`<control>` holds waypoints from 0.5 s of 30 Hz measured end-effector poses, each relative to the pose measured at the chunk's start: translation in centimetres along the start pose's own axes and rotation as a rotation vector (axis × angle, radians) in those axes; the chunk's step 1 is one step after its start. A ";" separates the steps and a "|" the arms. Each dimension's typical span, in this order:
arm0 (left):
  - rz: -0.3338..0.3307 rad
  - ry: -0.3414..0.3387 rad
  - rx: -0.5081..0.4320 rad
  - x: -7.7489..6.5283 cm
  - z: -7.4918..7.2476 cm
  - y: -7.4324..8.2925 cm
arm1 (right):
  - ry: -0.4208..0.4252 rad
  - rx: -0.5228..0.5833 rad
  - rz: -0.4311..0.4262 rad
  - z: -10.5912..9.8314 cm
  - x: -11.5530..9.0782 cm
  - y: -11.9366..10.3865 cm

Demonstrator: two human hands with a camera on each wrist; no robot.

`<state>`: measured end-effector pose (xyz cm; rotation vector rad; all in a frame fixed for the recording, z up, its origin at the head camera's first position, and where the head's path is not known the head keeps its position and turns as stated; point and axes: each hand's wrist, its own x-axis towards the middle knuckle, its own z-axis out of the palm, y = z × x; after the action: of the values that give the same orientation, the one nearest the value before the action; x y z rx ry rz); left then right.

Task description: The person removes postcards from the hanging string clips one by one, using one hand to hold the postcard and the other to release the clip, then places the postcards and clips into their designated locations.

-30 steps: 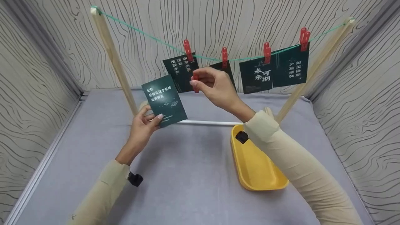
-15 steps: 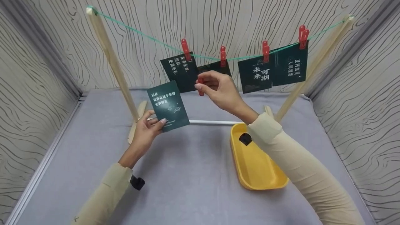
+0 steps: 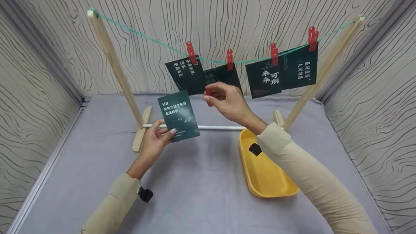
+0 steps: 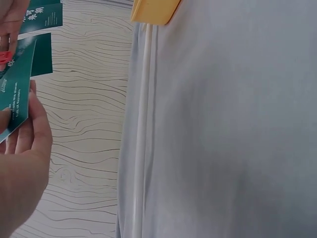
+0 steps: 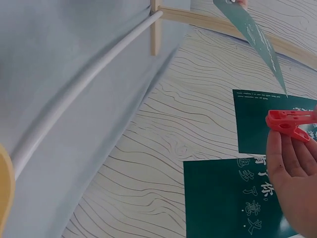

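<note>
My left hand (image 3: 152,143) pinches a dark green card (image 3: 178,113) with white print near its lower left corner, thumb in front. In the left wrist view part of that card (image 4: 20,96) shows at the left edge. My right hand (image 3: 232,105) pinches a small red clothespin (image 3: 209,100), just right of the card and apart from it. The right wrist view shows this clothespin (image 5: 288,121) side on, at the fingertips. Behind the hands, several green cards hang from a green string (image 3: 143,35) by red clothespins, one being a card (image 3: 262,85) with large white characters.
Two wooden posts, left (image 3: 113,65) and right (image 3: 325,68), hold the string. A white rod (image 3: 221,127) joins them low down. Under my right forearm stands a yellow tray (image 3: 246,169) on the grey cloth (image 3: 201,195). Wood-grain panels (image 3: 156,16) surround the table.
My left hand has moved down and to the right with the card. My right hand, still pinching the clothespin, has come slightly lower and a little to the right.
</note>
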<state>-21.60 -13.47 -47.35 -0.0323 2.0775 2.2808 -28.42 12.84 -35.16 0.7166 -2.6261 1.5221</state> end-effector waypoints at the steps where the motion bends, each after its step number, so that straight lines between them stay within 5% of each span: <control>1: 0.003 -0.003 -0.006 0.0 0.0 -0.2 | -0.004 -0.004 0.002 0.0 -0.1 0.1; 15: -0.046 0.003 0.046 -0.4 0.6 -2.1 | -0.020 -0.030 0.036 -0.2 -1.1 2.2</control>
<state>-21.03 -12.69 -49.33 -0.0805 2.1076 2.2075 -28.33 14.30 -37.10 0.6907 -2.6849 1.4882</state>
